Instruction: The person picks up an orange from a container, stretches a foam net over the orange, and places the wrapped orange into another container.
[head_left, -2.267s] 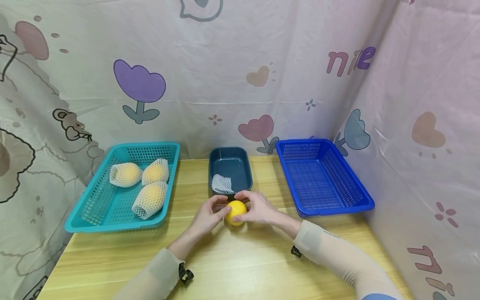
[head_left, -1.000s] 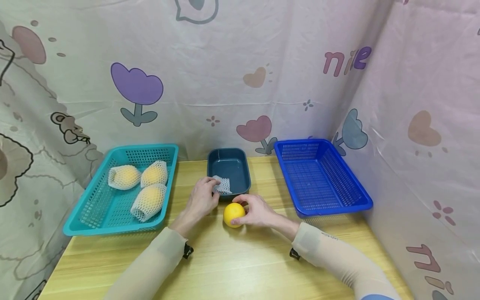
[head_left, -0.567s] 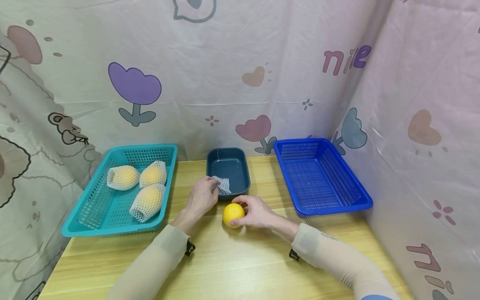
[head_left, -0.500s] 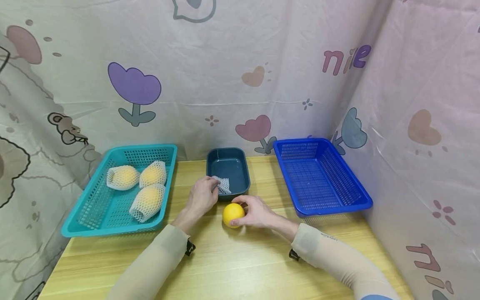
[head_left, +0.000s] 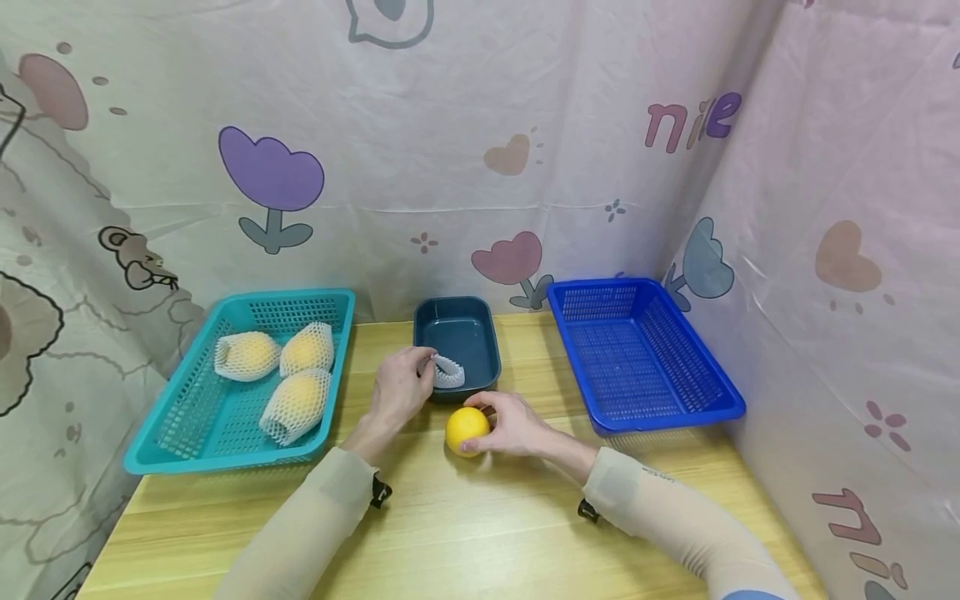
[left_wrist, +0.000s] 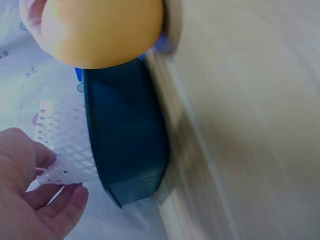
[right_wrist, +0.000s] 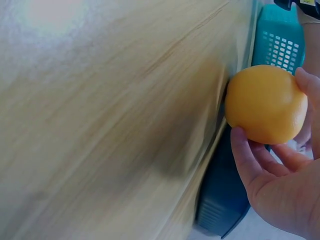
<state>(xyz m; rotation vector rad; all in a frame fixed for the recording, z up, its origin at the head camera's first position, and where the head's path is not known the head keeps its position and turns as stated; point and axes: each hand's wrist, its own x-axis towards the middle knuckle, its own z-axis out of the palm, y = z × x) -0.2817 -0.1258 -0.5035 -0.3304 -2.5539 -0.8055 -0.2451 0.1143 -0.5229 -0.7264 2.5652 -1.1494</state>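
My left hand (head_left: 401, 385) is at the near left of a small dark teal tray (head_left: 496, 350). Its thumb and fingers pinch the end of a white foam net sleeve (head_left: 450, 375), whose mouth gapes a little. In the left wrist view this netting (left_wrist: 65, 135) shows beyond the tray's side wall (left_wrist: 127, 135). In front of the tray, my right hand (head_left: 516, 427) grips an orange (head_left: 467, 430) from the right side, thumb near and fingers behind. The right wrist view has the orange (right_wrist: 265, 104) held between thumb and fingertips.
At left, a turquoise basket (head_left: 225, 462) holds three yellowish fruits (head_left: 297, 395) in foam nets. A blue basket (head_left: 626, 354) stands at right. The wooden table (head_left: 465, 533) meets a printed cloth (head_left: 420, 150) behind and at the sides.
My left hand has left the orange and reached into the tray, taking hold of the net sleeve. The sleeve now stands up with its mouth parted. The right hand keeps the orange nearly still.
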